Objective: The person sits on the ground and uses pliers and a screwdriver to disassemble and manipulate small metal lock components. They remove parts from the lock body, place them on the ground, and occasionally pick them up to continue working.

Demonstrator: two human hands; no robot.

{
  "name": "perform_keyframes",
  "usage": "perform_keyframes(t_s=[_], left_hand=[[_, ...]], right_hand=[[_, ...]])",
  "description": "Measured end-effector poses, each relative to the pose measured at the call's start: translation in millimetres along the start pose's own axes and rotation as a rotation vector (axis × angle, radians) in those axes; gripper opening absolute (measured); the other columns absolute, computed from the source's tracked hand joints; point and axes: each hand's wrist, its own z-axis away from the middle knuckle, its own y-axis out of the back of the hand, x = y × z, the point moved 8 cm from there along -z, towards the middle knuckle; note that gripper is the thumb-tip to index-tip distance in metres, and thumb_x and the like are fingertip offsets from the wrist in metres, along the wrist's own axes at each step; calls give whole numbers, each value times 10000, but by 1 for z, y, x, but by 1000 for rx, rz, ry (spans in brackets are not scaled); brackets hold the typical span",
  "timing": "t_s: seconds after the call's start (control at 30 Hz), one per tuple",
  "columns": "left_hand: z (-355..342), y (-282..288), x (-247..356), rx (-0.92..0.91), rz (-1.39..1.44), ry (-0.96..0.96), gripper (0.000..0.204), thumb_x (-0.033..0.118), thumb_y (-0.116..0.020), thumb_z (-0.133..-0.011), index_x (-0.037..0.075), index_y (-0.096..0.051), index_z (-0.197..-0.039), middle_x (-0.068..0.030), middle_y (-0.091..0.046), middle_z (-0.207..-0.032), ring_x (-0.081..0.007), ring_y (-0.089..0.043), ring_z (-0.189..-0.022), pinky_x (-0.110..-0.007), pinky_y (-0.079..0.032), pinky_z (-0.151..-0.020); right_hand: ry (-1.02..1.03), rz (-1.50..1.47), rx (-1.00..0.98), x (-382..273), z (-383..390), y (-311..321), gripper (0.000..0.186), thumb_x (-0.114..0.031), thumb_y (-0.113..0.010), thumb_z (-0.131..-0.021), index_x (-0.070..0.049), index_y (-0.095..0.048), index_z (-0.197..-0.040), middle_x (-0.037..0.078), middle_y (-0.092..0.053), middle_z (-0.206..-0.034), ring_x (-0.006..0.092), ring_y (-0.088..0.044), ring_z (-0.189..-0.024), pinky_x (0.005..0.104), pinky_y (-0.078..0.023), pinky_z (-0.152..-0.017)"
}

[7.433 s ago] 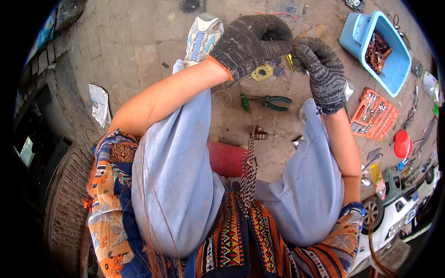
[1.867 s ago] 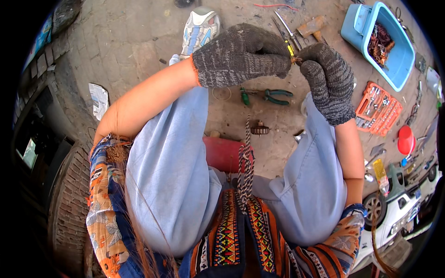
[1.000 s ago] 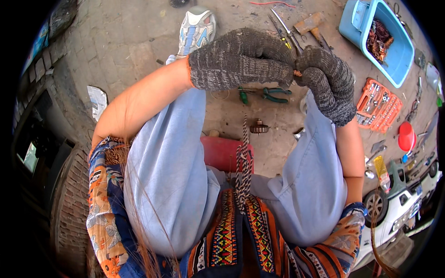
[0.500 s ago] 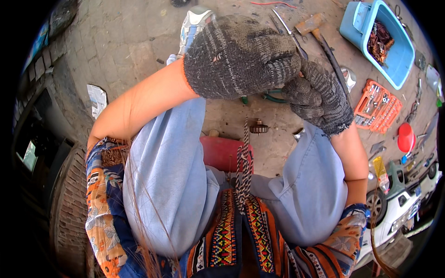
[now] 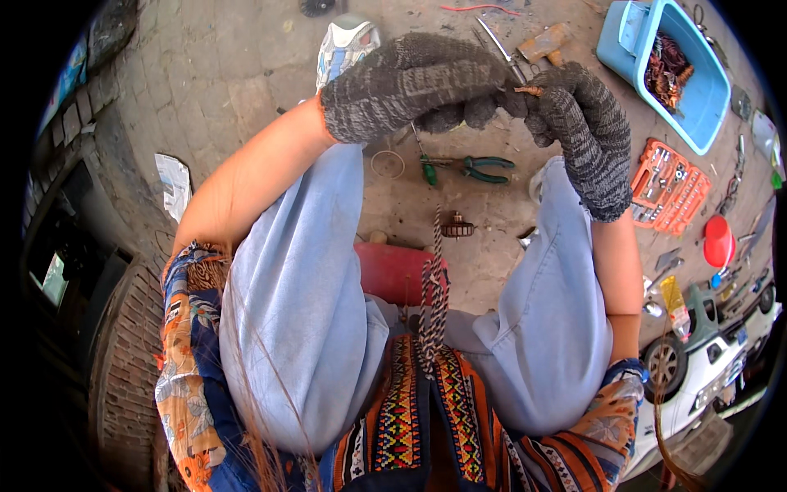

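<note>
Both of my hands wear dark grey knitted gloves and meet out in front of my knees. My right hand [image 5: 580, 131] pinches a short copper-coloured strand, apparently copper wire [image 5: 529, 90], between its thumb and fingers. Stretched across from the left, my left hand [image 5: 414, 86] has its fingertips pressed together at that strand's near end; what lies inside them is hidden. On the ground below the hands are green-handled pliers [image 5: 488, 169], a green-handled screwdriver [image 5: 428, 170] and a thin wire ring [image 5: 388, 165]. Closer to me stands a small motor rotor [image 5: 457, 226].
A blue bin [image 5: 627, 33] holding tangled copper wire stands at the far right. Beside it lie a rusty hammer head [image 5: 545, 43] and a slim metal tool [image 5: 494, 39]. An orange socket set case [image 5: 672, 187], a red bowl [image 5: 718, 243] and a white car [image 5: 697, 385] are to the right.
My hands have drawn apart slightly, the right one shifting outward, exposing the copper strand between them. The pliers, screwdriver and wire ring, hidden or partly covered before, now show.
</note>
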Motion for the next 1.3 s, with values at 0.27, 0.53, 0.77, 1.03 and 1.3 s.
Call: perform_keyframes(t_s=[0.27,0.53,0.77,1.03,1.3], left_hand=[[-4,-3,-8,66,151,-110,236,189,-624,-878,19,-641,-1041,-56,-663,-855,-99,-611,-733,-235,-498,-624],[4,-11,35,20,-352,-396,177,86,-680,-809,20,-641,-968,-102,-650,-957,-167,-636,-870,-278,-515,-724],[26,-21,41,64,-981,-683,378,213,-577,-884,53,-550,-1226,-122,-619,-1138,-261,-618,-994,-356,-499,-835],[19,-30,52,31,-1232,-604,383,225,-586,-821,69,-566,-1171,-100,-581,-1149,-256,-587,-1019,-368,-471,-817],[24,-45,35,38,-1445,-738,387,210,-621,-725,123,-629,-1101,-83,-620,-1089,-247,-609,-971,-403,-484,-782]], right_hand=[[-24,-180,-98,-2,7,-14,204,-153,-568,-928,-13,-595,-1073,55,-635,-900,90,-599,-763,237,-509,-655],[100,-35,-42,-14,10,-22,194,-141,-588,-912,-20,-612,-1062,53,-635,-974,117,-596,-843,264,-500,-752],[125,219,-91,-11,14,-20,269,-171,-604,-894,-28,-614,-1122,109,-639,-1043,214,-605,-963,323,-470,-876],[43,259,-89,-5,13,-13,274,-155,-600,-885,-31,-618,-1128,127,-645,-1065,250,-608,-1009,360,-465,-904],[146,423,-153,-19,13,-20,253,-221,-583,-881,-41,-648,-1048,160,-636,-1029,317,-610,-932,382,-480,-836]])
